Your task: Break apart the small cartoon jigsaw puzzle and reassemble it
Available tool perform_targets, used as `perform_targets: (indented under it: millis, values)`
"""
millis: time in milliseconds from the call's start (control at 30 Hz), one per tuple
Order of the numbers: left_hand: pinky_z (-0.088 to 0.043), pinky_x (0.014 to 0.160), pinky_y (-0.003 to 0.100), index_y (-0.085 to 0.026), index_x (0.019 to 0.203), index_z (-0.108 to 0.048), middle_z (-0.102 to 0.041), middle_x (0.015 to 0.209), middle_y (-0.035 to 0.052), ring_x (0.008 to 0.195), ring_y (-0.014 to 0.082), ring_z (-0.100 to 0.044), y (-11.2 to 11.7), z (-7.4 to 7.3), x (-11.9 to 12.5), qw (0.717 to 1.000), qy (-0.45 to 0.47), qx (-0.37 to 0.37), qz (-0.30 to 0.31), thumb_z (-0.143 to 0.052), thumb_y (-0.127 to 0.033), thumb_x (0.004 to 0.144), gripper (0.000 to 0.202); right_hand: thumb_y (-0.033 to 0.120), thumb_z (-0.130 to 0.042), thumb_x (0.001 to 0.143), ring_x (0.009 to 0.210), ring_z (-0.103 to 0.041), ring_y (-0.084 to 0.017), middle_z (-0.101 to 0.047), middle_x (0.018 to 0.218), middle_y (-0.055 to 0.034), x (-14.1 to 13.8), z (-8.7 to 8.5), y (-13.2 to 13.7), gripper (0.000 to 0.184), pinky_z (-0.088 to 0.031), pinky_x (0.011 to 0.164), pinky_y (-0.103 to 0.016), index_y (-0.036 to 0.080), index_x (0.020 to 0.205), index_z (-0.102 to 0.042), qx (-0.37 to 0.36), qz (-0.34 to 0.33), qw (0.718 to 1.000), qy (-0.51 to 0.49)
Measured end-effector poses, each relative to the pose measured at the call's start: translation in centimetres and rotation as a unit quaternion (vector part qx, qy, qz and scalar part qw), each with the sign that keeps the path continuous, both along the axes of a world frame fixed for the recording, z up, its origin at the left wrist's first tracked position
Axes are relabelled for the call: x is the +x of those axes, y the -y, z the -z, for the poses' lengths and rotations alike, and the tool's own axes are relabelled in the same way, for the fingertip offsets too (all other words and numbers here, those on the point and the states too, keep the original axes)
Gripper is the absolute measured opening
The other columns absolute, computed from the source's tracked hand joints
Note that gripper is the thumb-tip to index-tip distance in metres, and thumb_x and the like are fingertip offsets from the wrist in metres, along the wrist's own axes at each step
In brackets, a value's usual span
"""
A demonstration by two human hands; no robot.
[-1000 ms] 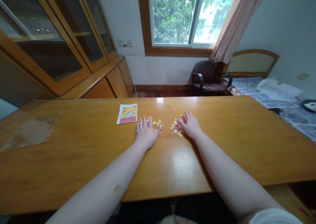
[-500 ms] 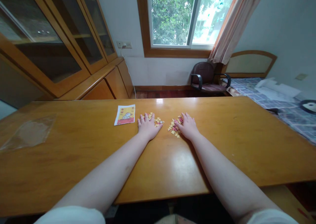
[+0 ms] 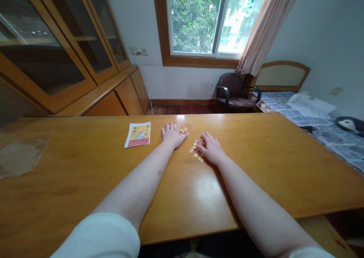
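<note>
Both of my arms reach out over a long wooden table [image 3: 256,174]. My left hand [image 3: 171,136] lies flat, fingers spread, on a small scatter of yellow jigsaw pieces [image 3: 182,130]. My right hand [image 3: 211,148] rests palm down, fingers stretched out, on a second heap of yellow and red jigsaw pieces [image 3: 196,150]. Neither hand grips anything. A printed picture card [image 3: 138,134] with a cartoon animal lies just left of my left hand.
A clear plastic bag [image 3: 19,155] lies at the table's far left. Wooden glass-door cabinets [image 3: 62,49] stand along the left wall. Beyond the table are a dark armchair [image 3: 234,91] under the window and a bed [image 3: 313,114] with white papers at the right.
Both hands have slid a little farther from me across the table, staying flat on the pieces. The camera has leaned forward and turned slightly.
</note>
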State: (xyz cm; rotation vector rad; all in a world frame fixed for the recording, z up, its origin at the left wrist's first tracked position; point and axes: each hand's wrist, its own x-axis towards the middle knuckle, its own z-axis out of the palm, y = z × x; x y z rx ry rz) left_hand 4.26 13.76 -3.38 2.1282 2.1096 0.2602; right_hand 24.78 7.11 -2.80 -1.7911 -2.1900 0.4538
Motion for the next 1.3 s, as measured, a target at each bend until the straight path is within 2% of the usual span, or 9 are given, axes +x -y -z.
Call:
perform_targets:
  millis: [200,300,467,667,800,900,1067,1167,1300]
  values:
    - [-0.008,0.111,0.060,-0.025,0.144,-0.035,-0.025,0.154,0.0127,0.142,0.0341,-0.016,0.3,0.2,-0.2,0.999,0.020,0.035,0.021,-0.027,-0.059,0.089,0.065,0.059,-0.041,0.089,0.142,-0.019,-0.027,-0.027,0.152,-0.0139,0.1,0.1,0.0,0.071,-0.010,0.114,-0.050,0.015,0.144,-0.034,0.000,-0.046,0.998,0.036]
    - [-0.009,0.112,0.058,-0.023,0.142,-0.040,-0.034,0.150,0.0125,0.140,0.0326,-0.023,0.5,0.3,-0.3,0.996,0.050,0.074,0.019,-0.029,-0.051,0.092,0.058,0.060,-0.041,0.088,0.142,-0.020,-0.028,-0.027,0.152,-0.0158,0.0,0.0,0.0,0.073,-0.012,0.115,-0.047,0.013,0.143,-0.036,0.003,-0.064,0.997,0.044]
    - [-0.028,0.108,0.048,-0.020,0.121,-0.061,-0.060,0.125,0.0126,0.121,0.0292,-0.049,0.3,0.5,-0.8,0.974,0.173,0.145,0.013,-0.044,-0.033,0.089,0.038,0.059,-0.044,0.088,0.141,-0.021,-0.028,-0.027,0.152,-0.0167,-0.2,-0.1,0.1,0.074,-0.014,0.114,-0.046,0.011,0.143,-0.036,0.009,-0.078,0.995,0.056]
    - [-0.042,0.097,0.035,-0.018,0.100,-0.069,-0.067,0.108,0.0103,0.106,0.0235,-0.058,-0.4,0.6,-1.6,0.951,0.268,0.157,0.009,-0.048,-0.021,0.085,0.026,0.058,-0.044,0.088,0.141,-0.022,-0.027,-0.027,0.152,-0.0161,-0.5,-0.4,0.5,0.074,-0.014,0.115,-0.046,0.010,0.144,-0.034,0.006,-0.082,0.995,0.051]
    - [-0.048,0.080,0.028,-0.018,0.096,-0.068,-0.069,0.094,0.0065,0.086,0.0185,-0.063,0.1,0.2,-2.2,0.920,0.353,0.166,-0.028,-0.048,-0.025,0.086,0.024,0.057,-0.044,0.088,0.141,-0.021,-0.028,-0.025,0.152,-0.0186,-1.2,-0.4,1.4,0.077,-0.015,0.115,-0.044,0.005,0.144,-0.032,-0.001,-0.092,0.994,0.052]
    - [-0.046,0.063,0.025,-0.017,0.096,-0.066,-0.067,0.076,0.0030,0.068,0.0155,-0.060,0.6,-0.2,-2.7,0.893,0.413,0.165,-0.070,-0.043,-0.033,0.088,0.029,0.057,-0.042,0.089,0.142,-0.018,-0.028,-0.023,0.153,-0.0182,-1.6,-0.2,2.0,0.077,-0.013,0.115,-0.046,0.007,0.145,-0.030,-0.006,-0.107,0.993,0.052]
    - [-0.039,0.053,0.022,-0.017,0.082,-0.064,-0.056,0.059,-0.0014,0.056,0.0129,-0.052,1.6,-0.4,-3.2,0.853,0.493,0.140,-0.101,-0.046,-0.037,0.085,0.027,0.062,-0.037,0.089,0.144,-0.010,-0.028,-0.013,0.156,-0.0158,-1.7,-0.3,1.5,0.079,-0.007,0.114,-0.051,0.012,0.148,-0.025,0.012,-0.077,0.996,0.047]
    - [-0.031,0.044,0.020,-0.017,0.076,-0.061,-0.045,0.050,-0.0050,0.045,0.0100,-0.042,3.1,-0.3,-3.5,0.830,0.541,0.101,-0.091,-0.052,-0.038,0.080,0.023,0.060,-0.036,0.090,0.144,-0.013,-0.027,-0.019,0.155,-0.0141,-1.5,-0.4,0.9,0.074,-0.010,0.115,-0.047,0.014,0.147,-0.027,0.007,-0.111,0.992,0.052]
    - [-0.021,0.038,0.019,-0.018,0.077,-0.057,-0.037,0.048,-0.0080,0.037,0.0068,-0.029,5.8,-0.5,-4.0,0.788,0.608,0.055,-0.077,-0.051,-0.038,0.078,0.022,0.055,-0.040,0.090,0.142,-0.017,-0.028,-0.026,0.153,-0.0152,-1.8,-0.5,1.3,0.069,-0.015,0.115,-0.043,0.012,0.144,-0.034,0.003,-0.153,0.986,0.060]
